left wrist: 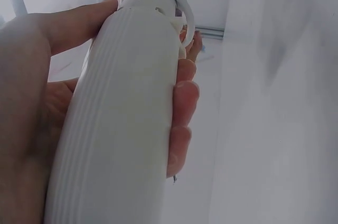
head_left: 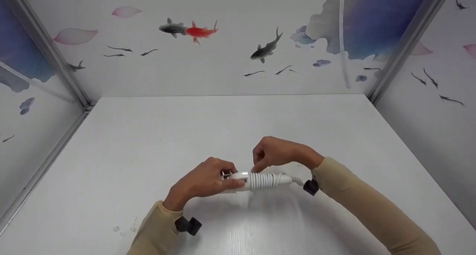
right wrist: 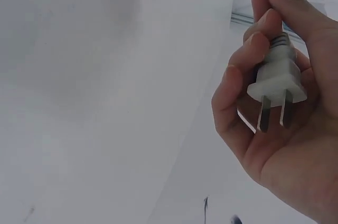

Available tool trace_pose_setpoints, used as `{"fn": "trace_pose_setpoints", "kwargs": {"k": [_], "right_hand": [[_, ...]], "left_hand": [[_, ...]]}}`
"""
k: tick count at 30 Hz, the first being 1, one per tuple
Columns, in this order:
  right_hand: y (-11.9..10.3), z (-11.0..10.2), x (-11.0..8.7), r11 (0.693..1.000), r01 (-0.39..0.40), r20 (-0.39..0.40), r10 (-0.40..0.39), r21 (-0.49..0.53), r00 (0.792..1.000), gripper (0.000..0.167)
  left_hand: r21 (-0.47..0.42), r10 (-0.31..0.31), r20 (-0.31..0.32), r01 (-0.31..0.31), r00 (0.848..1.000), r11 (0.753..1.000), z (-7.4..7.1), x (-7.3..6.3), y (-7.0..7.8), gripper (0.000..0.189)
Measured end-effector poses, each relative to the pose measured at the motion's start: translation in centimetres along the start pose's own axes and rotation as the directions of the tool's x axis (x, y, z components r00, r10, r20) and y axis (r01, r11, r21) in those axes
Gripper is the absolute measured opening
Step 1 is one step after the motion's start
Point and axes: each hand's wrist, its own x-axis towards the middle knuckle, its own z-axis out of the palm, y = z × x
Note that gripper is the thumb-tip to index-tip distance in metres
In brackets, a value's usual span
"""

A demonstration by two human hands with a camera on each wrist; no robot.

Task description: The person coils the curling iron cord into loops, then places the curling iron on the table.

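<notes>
A white corded appliance (head_left: 243, 176), roughly tube-shaped, lies across the space between both hands, close over the table. My left hand (head_left: 206, 178) grips its wide end, thumb along one side and fingers round the other; the left wrist view shows the ribbed body (left wrist: 113, 108) filling the grasp. White cord (head_left: 263, 181) is wound in several turns round the slimmer part. My right hand (head_left: 277, 151) is just above these turns, fingertips right at the first coil. In the right wrist view its curled fingers hold the two-pin plug (right wrist: 277, 76), prongs pointing toward the wrist.
A white table (head_left: 148, 136) spreads under the hands. Panels printed with fish and petals (head_left: 223, 72) wall it at the back and both sides. A metal post (head_left: 405, 42) stands at the back right corner. Black wrist mounts (head_left: 193, 226) sit on both sleeves.
</notes>
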Motion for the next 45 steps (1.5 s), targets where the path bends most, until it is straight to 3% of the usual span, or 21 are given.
{"fn": "trace_pose_setpoints", "kwargs": {"k": [11,20,26,33,41,45], "right_hand": [[-2.9,-0.5,-0.7,0.991,-0.101,-0.149,0.087,-0.089,0.985,0.022],[-4.5,0.1,-1.3,0.974,-0.218,-0.189,0.226,0.063,0.956,0.022],[-5.0,0.9,-2.1,0.968,-0.183,-0.180,0.214,0.174,0.960,0.026],[-4.8,1.9,-3.1,0.938,-0.129,-0.163,0.190,0.323,0.968,0.035],[-3.5,3.5,-3.7,0.925,-0.020,-0.230,0.114,0.378,0.966,0.037],[-3.1,4.5,-3.6,0.927,0.050,-0.312,0.074,0.371,0.947,0.036]], "left_hand": [[0.018,-0.046,0.003,0.046,0.999,0.999,0.3,0.2,-0.1,0.027],[0.114,-0.110,-0.073,0.118,0.991,0.986,0.8,0.6,-0.4,0.037],[0.132,-0.141,-0.151,0.162,0.978,0.978,1.0,0.7,-0.6,0.038],[0.106,-0.223,-0.230,0.252,0.947,0.962,0.6,0.7,-0.5,0.035],[0.104,-0.244,-0.252,0.277,0.936,0.955,0.7,0.8,-0.5,0.035],[0.066,-0.261,-0.253,0.286,0.932,0.956,0.6,0.8,-0.7,0.035]]}}
